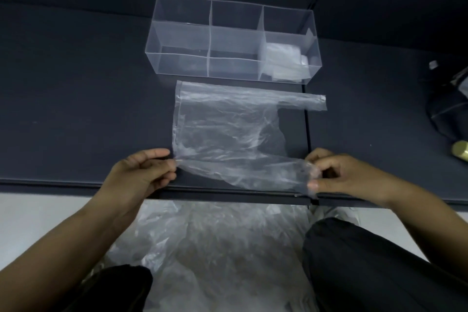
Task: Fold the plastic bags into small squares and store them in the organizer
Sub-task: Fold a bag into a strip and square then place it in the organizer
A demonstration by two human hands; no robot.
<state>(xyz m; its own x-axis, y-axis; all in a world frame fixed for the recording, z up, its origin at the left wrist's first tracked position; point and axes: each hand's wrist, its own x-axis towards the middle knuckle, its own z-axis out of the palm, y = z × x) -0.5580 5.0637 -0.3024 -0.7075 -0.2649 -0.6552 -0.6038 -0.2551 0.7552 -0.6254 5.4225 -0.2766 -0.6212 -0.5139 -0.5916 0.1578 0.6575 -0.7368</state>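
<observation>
Clearly see-through and hard-walled, the organizer (182, 63) is a long rectangular box split by thin partitions into three columns and two rows. It stands on a matte, dark blue-grey table (76, 109). Its near right compartment holds folded bags (283, 58), a whitish, flat, layered stack. The other compartments show only their clear walls.

Just in front of the organizer, on the side nearer the person, a thin, translucent bag (228, 121) lies spread on the table. It is crinkled and faintly glossy, with a sealed straight edge below the organizer's left half. One handle (301, 102), a narrow flat strip, reaches out below the organizer's right end.

The bag's near edge is lifted off the table. The left hand (141, 172) pinches its near left corner between thumb and fingers. The right hand (339, 175) pinches the bag's other handle end with curled fingers, below the organizer's right end.

Nearer still, beyond the table's front edge, a loose pile (215, 248) of crumpled clear film sits between the person's dark-clothed knees.

Well to the organizer's right lie a black object (448, 109) and a rounded gold-coloured piece (461, 151); what they are I cannot tell.
</observation>
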